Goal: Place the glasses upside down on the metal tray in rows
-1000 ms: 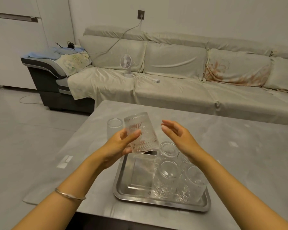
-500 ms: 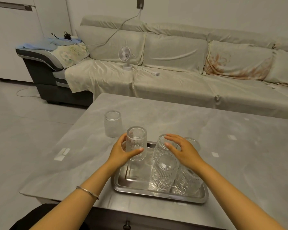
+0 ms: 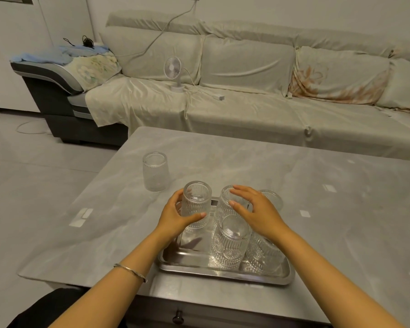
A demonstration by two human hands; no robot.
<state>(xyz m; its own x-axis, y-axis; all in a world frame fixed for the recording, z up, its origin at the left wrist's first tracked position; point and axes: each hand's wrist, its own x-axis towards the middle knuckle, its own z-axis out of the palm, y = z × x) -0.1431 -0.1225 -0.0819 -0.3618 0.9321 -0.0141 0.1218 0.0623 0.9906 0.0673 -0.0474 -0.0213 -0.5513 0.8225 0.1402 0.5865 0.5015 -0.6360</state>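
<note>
Glasses: five ribbed clear ones stand base-up on the metal tray [image 3: 225, 272]; a sixth, the loose glass [image 3: 155, 172], stands inverted on the surface [image 3: 317, 197], off the tray toward 10 o'clock.
Held glass [image 3: 196, 205]: upside down at the tray's 11 o'clock corner, its rim down in the tray (whether it fully rests there is hidden by the fingers).
Left hand [image 3: 179, 217]: grip curled around the held glass, thumb across its near side, fingers behind; a thin bangle [image 3: 130, 272] sits on the wrist.
Right hand [image 3: 256, 213]: fingers spread and laid over the back-middle glass [image 3: 230, 204], touching its top and side, not clenched.
Other glasses: the front-middle glass [image 3: 231, 245] stands toward 6 o'clock from the right hand; the front-right glass [image 3: 263, 259] is at the tray's 4 o'clock, partly under the right forearm; the back-right glass [image 3: 272, 200] shows at 1 o'clock behind the hand.
Tray: at the near edge of the surface; its 7 o'clock part is bare.
Behind: a covered sofa [image 3: 258, 98] with a small white fan [image 3: 174, 72] on the seat.
</note>
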